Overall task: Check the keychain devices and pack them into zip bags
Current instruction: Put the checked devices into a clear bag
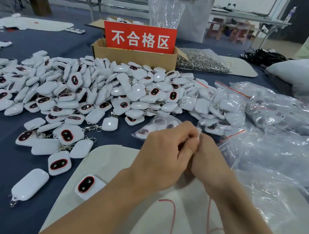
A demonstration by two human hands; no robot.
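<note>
Keychain devices (98,91) lie heaped, white, across the blue surface (0,157) in front of a cardboard box (133,55) with a red sign (139,37). The left hand (161,156) and right hand (209,161) meet knuckle to knuckle above a pale mat (107,153). Each grip is curled tight, pinching a small pale piece (198,132) at the fingertips, too blurred to name. A filled zip bag (154,127) lies just beyond them, and a heap of clear bags (280,150) lies to the right.
</note>
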